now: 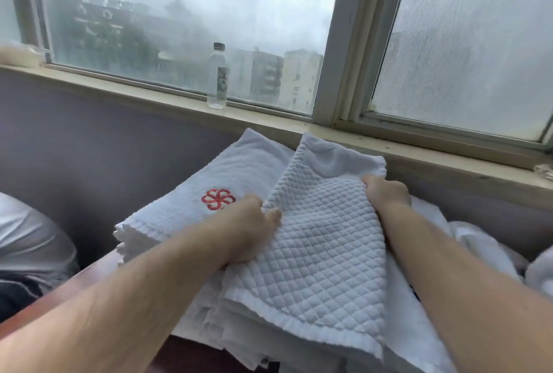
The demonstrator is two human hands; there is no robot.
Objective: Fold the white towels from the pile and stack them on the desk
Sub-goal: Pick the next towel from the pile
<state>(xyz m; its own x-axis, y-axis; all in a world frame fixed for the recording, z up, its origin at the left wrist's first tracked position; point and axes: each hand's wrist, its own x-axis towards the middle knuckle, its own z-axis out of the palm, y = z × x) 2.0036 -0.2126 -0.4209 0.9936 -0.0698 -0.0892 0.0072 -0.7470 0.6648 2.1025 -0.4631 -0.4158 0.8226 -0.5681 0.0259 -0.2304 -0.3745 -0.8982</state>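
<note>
A white waffle-textured towel is folded and held between both hands. My left hand grips its left edge, thumb on top. My right hand pinches its upper right edge. Under and left of it lies a stack of folded white towels; the top one bears a red embroidered logo. The stack rests on a reddish-brown desk, whose edge shows at lower left. A loose pile of white towels is bunched at the right, partly hidden by my right forearm.
A clear plastic water bottle stands on the window sill behind the stack. A grey wall runs below the sill. Grey fabric lies at the far left beside the desk edge.
</note>
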